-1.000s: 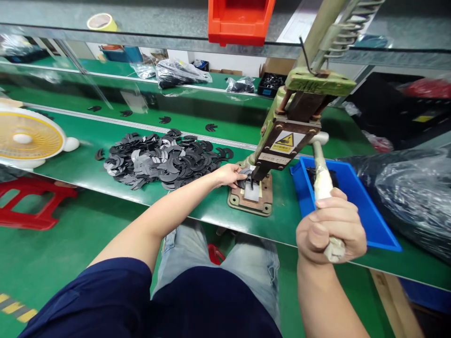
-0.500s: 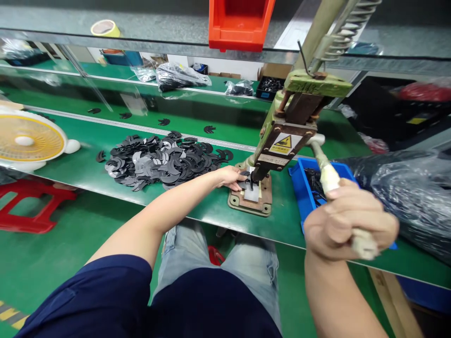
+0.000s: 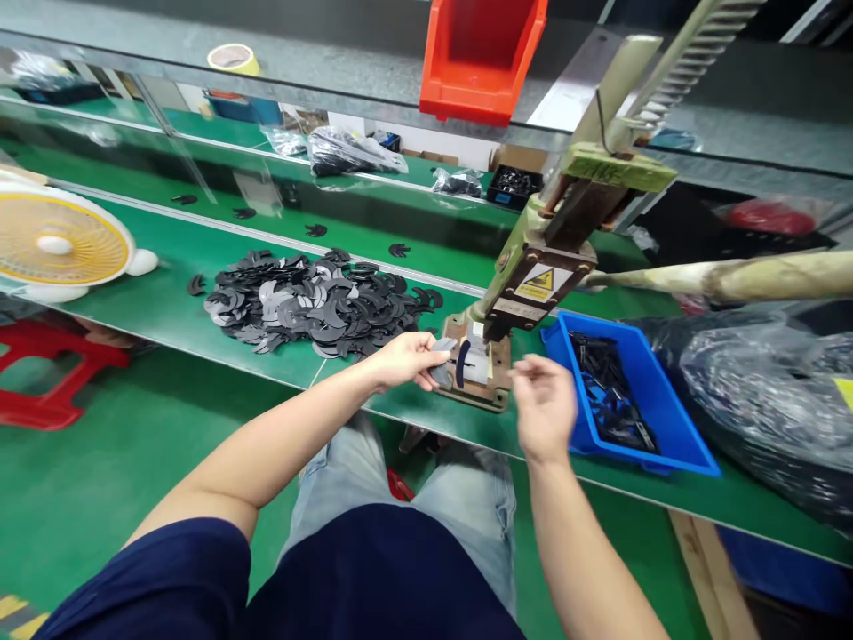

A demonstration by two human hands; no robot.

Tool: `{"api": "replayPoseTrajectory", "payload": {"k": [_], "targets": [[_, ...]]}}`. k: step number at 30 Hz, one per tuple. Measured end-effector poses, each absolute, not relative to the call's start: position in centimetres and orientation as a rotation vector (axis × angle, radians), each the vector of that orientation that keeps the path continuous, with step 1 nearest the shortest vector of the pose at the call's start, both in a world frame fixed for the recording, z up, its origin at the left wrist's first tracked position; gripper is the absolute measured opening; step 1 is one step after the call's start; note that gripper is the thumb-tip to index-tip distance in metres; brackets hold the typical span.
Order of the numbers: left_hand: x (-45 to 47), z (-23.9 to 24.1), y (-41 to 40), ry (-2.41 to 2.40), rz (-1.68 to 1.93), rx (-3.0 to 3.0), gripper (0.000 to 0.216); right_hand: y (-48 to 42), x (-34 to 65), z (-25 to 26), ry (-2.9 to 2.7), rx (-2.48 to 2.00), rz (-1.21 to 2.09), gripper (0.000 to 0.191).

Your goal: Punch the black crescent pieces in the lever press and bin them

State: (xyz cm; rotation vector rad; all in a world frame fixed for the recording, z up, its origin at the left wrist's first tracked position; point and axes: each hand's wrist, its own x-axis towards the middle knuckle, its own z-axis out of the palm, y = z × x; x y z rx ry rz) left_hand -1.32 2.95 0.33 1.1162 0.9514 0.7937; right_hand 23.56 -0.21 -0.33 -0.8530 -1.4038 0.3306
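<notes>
A green hand press [image 3: 541, 267] stands on the green bench with its base plate [image 3: 476, 369] in front of me. My left hand [image 3: 403, 360] pinches a dark crescent-shaped piece [image 3: 443, 372] at the left edge of the base plate. My right hand [image 3: 543, 404] hovers just right of the base plate, fingers loosely apart and holding nothing. The press lever [image 3: 726, 277] is raised and points to the right, free of my hand. A heap of black crescent pieces [image 3: 313, 302] lies on the bench to the left.
A blue tray [image 3: 666, 436] with dark pieces sits right of the press, next to a black plastic bag [image 3: 779, 382]. A yellow fan [image 3: 57, 244] stands at far left. An orange bin [image 3: 480, 53] and a tape roll [image 3: 233, 58] rest on the shelf above. A red stool [image 3: 46, 373] is below.
My right hand has let go of the lever and come down beside the base plate. The lever has swung up to the right. My left hand has drawn a piece out from under the press.
</notes>
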Motion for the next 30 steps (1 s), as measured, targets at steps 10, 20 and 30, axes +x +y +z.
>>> {"api": "replayPoseTrajectory", "payload": {"k": [10, 20, 30], "targets": [[0.5, 1.1, -1.2, 0.898, 0.736, 1.177, 0.051, -2.9, 19.7, -5.7, -1.497, -1.015, 0.766, 0.022], [1.5, 2.0, -1.0, 0.916, 0.620, 1.221, 0.047, -4.3, 20.7, -6.2, -1.479, -1.037, 0.777, 0.020], [1.4, 3.2, -1.0, 0.947, 0.547, 1.291, 0.039, -4.7, 20.8, -6.5, -1.538, -1.048, 0.688, 0.016]]}}
